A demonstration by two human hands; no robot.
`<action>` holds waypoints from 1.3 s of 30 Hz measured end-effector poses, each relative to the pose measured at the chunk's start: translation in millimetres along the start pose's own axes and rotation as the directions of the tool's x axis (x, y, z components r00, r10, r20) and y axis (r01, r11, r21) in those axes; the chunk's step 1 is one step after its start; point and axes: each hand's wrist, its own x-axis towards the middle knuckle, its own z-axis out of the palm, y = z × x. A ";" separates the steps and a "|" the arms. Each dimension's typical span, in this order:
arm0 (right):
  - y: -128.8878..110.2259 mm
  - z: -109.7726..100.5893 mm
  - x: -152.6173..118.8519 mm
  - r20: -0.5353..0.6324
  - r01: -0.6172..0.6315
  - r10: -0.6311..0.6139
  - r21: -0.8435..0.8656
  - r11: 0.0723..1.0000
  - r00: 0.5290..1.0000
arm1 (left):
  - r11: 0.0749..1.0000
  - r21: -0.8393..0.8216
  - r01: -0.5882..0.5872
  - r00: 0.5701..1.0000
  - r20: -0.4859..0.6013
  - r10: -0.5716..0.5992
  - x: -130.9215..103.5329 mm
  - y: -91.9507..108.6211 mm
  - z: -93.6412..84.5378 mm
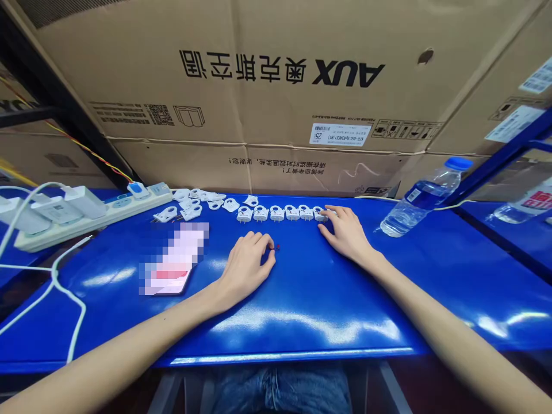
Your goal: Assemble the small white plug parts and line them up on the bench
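Observation:
My left hand (248, 261) rests above the blue table, thumb and forefinger pinched at a tiny dark and red piece (278, 247), too small to name. Farther right, my right hand (346, 230) reaches to the end of a row of white plugs with ring handles. Its fingers are at the rightmost plug (318, 214), partly covering it; whether they grip it or only touch it is hard to see. The other plugs, such as the leftmost one (244, 214), stand side by side with prongs toward me. A loose pile of similar white plugs (190, 202) lies behind and left.
A pink phone (175, 264), partly pixelated, lies left of my left hand. At the far left a power strip (129, 201) holds several chargers and white cables (55, 276). A water bottle (422, 198) leans at the right. A large cardboard box (267, 115) walls off the back.

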 end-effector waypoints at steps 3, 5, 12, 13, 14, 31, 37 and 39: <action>-0.3 3.5 0.3 -0.025 0.006 -0.005 0.030 1.000 1.000 | 1.000 -0.008 -0.006 1.000 -0.013 0.006 -0.4 -0.4 0.5; 0.4 2.4 1.4 -0.052 0.016 -0.013 0.053 0.998 0.999 | 1.000 -0.017 -0.007 1.000 -0.022 0.007 -0.5 -0.2 0.2; -18.4 -11.0 -0.9 -0.169 0.109 -0.086 0.128 0.986 0.982 | 0.993 -0.118 0.018 0.991 -0.133 -0.034 0.7 3.3 -3.7; -25.3 -12.9 -3.4 -0.169 0.135 -0.111 0.139 0.981 0.979 | 0.990 -0.143 0.016 0.988 -0.148 -0.038 0.8 3.6 -3.9; -33.0 -14.5 -6.4 -0.162 0.163 -0.138 0.152 0.975 0.977 | 0.986 -0.165 0.010 0.987 -0.159 -0.036 0.7 3.8 -3.9; -85.5 -17.7 -31.3 -0.108 0.320 -0.302 0.280 0.905 0.947 | 0.985 -0.161 -0.065 0.989 -0.145 0.041 1.0 6.2 -4.7; -86.8 -19.1 -32.1 -0.146 0.336 -0.304 0.329 0.882 0.941 | 0.983 -0.162 -0.087 0.986 -0.152 0.062 0.9 6.7 -5.6; -86.3 -19.4 -31.7 -0.151 0.338 -0.304 0.341 0.877 0.941 | 0.982 -0.160 -0.099 0.984 -0.161 0.073 0.9 6.7 -5.9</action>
